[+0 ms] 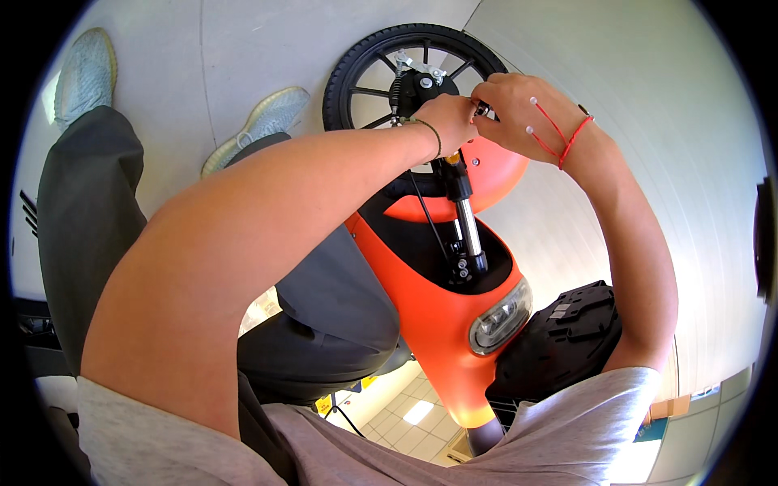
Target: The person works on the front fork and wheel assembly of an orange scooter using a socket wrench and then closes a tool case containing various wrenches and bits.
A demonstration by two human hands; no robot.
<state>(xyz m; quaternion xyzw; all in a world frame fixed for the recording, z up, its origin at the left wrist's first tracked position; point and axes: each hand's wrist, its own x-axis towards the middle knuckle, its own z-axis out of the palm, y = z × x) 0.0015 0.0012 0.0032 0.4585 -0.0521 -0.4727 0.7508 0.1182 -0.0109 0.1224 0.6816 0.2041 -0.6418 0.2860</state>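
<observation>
An orange scooter with its front wheel (334, 95) farthest from me lies before me. At the wheel's hub, beside the black brake drum (423, 83), my two hands meet. My left hand (450, 123) is closed, its fingertips near a small dark, shiny part (483, 108). My right hand (523, 109) curls its thumb and fingers around that part from the other side. Its kind cannot be made out, as the fingers hide most of it. Below my hands runs the fork leg (468, 227), close to the orange front fender (498, 174).
The orange body panel (429, 324) carries a clear headlight (500, 317). A black plastic piece (563, 336) stands beside it, near my right arm. A thin black cable (428, 215) runs along the fork. My legs and light shoes (263, 121) are on the left, over the grey floor (154, 49).
</observation>
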